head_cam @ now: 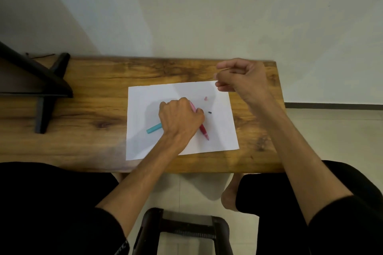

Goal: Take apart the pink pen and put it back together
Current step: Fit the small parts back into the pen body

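**Hands mid-way through pen disassembly**

Left hand [180,119] clenches the slim pink plastic pen [192,106] at the middle of the white paper sheet [141,97] on the wooden desk [83,109]. Right hand [241,77] hovers over the far right corner, loosely curled; contents unclear. Small pink cap [205,98] and black bit [210,112] lie loose, suggesting disassembly; reassembly likely needs gathering them. No writing legible.

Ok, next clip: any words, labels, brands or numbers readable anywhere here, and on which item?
None can be read.
white paper: blank where it shows.
pink pen: no print visible; mostly covered by the left hand.
red pen: too small to tell.
teal pen: no marking visible.
wooden table: grain only.
right hand: curled, whether it holds anything cannot be told.
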